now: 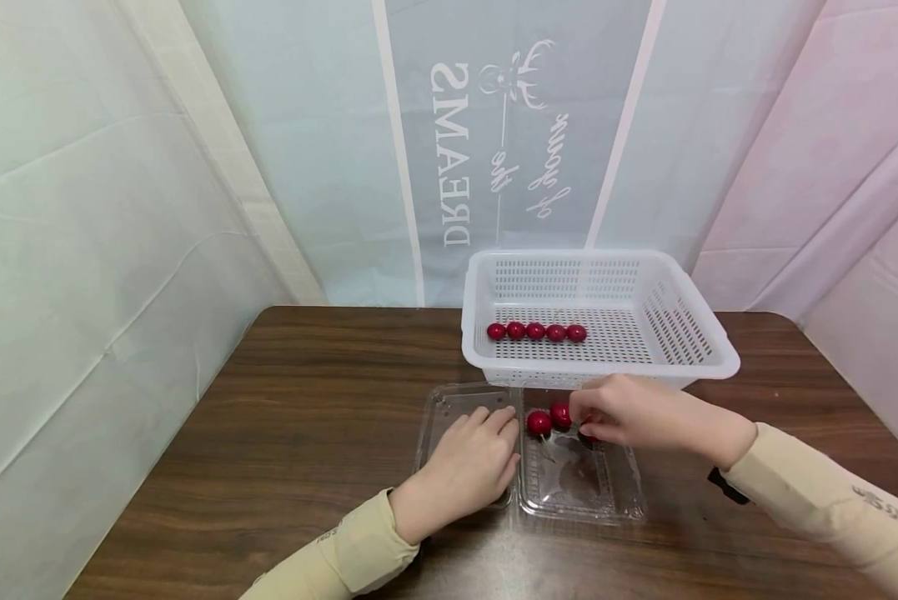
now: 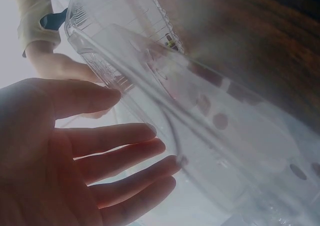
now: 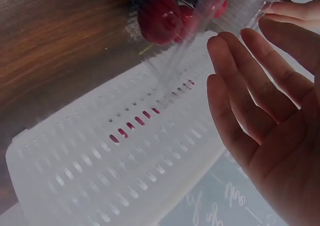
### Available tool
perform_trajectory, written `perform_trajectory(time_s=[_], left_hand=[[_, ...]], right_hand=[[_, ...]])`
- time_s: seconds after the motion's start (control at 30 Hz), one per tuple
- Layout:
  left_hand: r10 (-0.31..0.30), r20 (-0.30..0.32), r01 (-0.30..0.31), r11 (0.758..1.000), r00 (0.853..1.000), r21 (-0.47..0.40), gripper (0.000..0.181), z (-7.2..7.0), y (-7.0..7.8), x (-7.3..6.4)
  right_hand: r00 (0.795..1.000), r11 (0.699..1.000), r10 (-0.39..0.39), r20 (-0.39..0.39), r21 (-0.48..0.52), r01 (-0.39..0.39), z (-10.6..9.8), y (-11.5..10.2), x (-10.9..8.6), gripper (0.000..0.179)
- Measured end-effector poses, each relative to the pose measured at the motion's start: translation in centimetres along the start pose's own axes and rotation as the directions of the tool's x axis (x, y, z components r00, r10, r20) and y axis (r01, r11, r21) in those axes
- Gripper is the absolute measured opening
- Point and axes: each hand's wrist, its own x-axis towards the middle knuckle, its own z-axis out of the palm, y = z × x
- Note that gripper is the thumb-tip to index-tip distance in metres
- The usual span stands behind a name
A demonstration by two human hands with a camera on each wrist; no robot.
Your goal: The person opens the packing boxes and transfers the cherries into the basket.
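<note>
A clear plastic clamshell box point(image 1: 579, 500) lies unfolded on the table. My left hand point(image 1: 467, 458) rests palm down over its left half point(image 1: 437, 417), fingers nearly straight; in the left wrist view those fingers point(image 2: 120, 158) spread beside the clear plastic. In the right half sit two red cherries, one point(image 1: 539, 422) at the left with a stem, another point(image 1: 560, 415) beside it. My right hand point(image 1: 629, 412) reaches in from the right and pinches a third cherry point(image 1: 587, 430), partly hidden under the thumb and fingers. Cherries point(image 3: 159, 18) also show through plastic in the right wrist view.
Behind the box stands a white perforated basket point(image 1: 707, 367) with a row of several red cherries point(image 1: 536, 332) along its left part. The brown wooden table point(image 1: 283, 433) extends to both sides. Pale fabric point(image 1: 328, 150) with printed lettering hangs behind.
</note>
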Motion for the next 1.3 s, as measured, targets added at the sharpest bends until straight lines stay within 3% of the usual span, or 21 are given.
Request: perform_trajectory(time_s=[0.6, 0.9, 1.3], left_hand=[[0.0, 0.012, 0.0, 1.0, 1.0, 0.005, 0.031, -0.1, 0.1, 0.1], [-0.004, 0.02, 0.004, 1.0, 1.0, 0.007, 0.032, -0.1, 0.1, 0.1], [-0.01, 0.044, 0.01, 1.0, 0.999, -0.001, 0.033, -0.2, 0.1, 0.0]], right_hand=[[0.996, 0.996, 0.064, 0.058, -0.065, -0.061, 1.4, 0.5, -0.1, 0.021], [0.993, 0.979, 0.109, 0.055, -0.181, -0.097, 1.7, 0.5, -0.1, 0.021], [0.996, 0.959, 0.062, 0.059, -0.279, -0.043, 2.4, 0.8, 0.1, 0.029]])
